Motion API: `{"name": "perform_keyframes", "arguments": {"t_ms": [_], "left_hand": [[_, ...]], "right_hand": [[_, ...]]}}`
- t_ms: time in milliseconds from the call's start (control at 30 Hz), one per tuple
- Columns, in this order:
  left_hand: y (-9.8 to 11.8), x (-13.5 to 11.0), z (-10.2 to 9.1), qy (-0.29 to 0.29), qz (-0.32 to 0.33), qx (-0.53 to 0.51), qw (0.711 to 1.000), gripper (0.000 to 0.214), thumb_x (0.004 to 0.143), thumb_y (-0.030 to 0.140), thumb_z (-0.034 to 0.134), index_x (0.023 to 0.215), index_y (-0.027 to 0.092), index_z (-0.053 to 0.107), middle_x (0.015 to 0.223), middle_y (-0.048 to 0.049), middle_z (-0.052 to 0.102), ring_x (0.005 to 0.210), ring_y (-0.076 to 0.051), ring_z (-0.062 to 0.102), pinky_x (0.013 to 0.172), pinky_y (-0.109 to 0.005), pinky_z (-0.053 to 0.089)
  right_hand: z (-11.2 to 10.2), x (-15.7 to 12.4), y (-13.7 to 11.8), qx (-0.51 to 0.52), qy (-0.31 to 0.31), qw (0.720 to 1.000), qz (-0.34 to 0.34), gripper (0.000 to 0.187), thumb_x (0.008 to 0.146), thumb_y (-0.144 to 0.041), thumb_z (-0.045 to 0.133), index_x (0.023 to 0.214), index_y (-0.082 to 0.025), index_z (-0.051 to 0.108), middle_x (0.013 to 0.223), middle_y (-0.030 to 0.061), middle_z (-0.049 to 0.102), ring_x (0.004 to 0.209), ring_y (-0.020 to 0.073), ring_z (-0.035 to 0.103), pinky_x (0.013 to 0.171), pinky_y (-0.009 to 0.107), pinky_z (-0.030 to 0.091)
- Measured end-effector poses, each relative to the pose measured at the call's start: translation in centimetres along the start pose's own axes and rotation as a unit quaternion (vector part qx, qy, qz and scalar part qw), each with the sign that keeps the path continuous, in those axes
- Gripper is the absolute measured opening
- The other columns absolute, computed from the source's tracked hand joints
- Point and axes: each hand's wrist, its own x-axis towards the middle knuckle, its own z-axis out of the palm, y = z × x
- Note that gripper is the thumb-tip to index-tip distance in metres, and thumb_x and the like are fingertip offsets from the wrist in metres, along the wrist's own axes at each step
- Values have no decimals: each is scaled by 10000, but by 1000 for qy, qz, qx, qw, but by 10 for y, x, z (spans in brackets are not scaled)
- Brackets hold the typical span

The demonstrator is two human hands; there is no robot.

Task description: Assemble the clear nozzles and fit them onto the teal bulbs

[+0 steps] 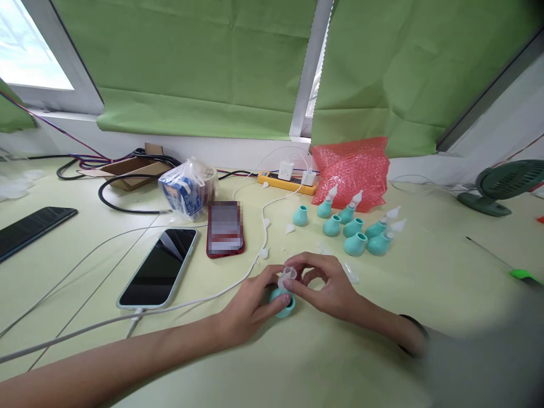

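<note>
My left hand (250,306) grips a teal rubber bulb (284,303) that rests low on the table. My right hand (327,283) pinches a clear plastic nozzle (287,277) right above the bulb's mouth, touching it. Behind the hands stand several more teal bulbs (355,242), some with clear tips fitted, some bare. A few loose clear tips (289,229) lie scattered between them and the hands.
A phone (159,265) on a white charging cable lies at the left, beside a red phone (225,229). A red bubble-wrap bag (352,170), an orange power strip (285,182), a bagged carton (187,190), a dark tablet (32,225), a green fan (497,187) and a green-handled tool (505,265) surround the work area.
</note>
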Motion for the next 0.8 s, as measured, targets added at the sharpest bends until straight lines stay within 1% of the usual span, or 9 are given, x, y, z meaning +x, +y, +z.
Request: {"name": "perform_keyframes", "arguments": {"t_ms": [133,200,233,333,433,533,633,733,800], "left_hand": [[-3,1,-2,-43,-14,35,998,447,728,357,549,1109,200,374,929,-19,565,788,-148,501,694,-239,382],[-5,1,-2,-52,-16,46,997,417,704,387,568,1042,189,423,849,-3,562,721,-136,491,647,-223,373],[-7,1,-2,-49,-17,56,997,374,699,405,566,979,182,460,806,3,553,692,-132,482,624,-218,366],[-10,2,-1,-25,-15,95,995,345,646,449,599,827,167,518,730,7,511,656,-130,460,593,-217,350],[-10,2,-1,2,-5,122,993,404,547,450,674,807,172,539,756,2,462,686,-139,452,604,-222,360],[-7,4,0,53,-13,136,989,399,484,379,722,766,174,530,800,-2,410,715,-140,443,608,-222,375],[-5,5,0,100,-39,132,985,356,503,306,708,731,172,470,747,18,419,651,-120,430,563,-212,359],[-5,5,-1,105,-59,97,988,343,549,299,683,762,176,443,675,38,455,586,-105,417,523,-204,342],[-6,4,-2,102,-57,71,991,361,566,313,683,818,176,464,709,24,493,612,-111,443,544,-208,358]], "right_hand": [[-7,2,0,28,17,999,10,119,652,-208,630,738,-159,564,628,-1,575,542,86,532,484,185,482],[-14,4,-1,56,15,998,15,160,616,-186,660,738,-155,561,619,-6,564,537,85,528,489,184,480],[-19,5,-2,71,-2,997,20,174,606,-183,668,738,-152,558,623,-4,561,540,86,527,487,184,477],[-30,8,-4,104,-105,988,36,178,604,-192,669,726,-142,549,636,3,560,541,86,527,484,182,468],[-35,10,-5,108,-172,978,37,167,622,-202,651,732,-135,546,643,5,558,565,85,534,519,183,471],[-36,11,-6,106,-200,974,26,163,640,-206,631,754,-131,542,698,13,553,610,90,538,565,199,484],[-37,12,-11,83,-216,973,3,161,659,-170,594,809,-128,553,751,25,559,645,99,545,607,222,497],[-36,12,-18,21,-214,976,-40,193,655,-130,572,848,-131,581,738,25,589,631,103,553,615,225,493],[-36,12,-21,-22,-207,976,-65,193,647,-126,574,839,-132,598,707,22,603,611,105,557,611,229,486]]}}
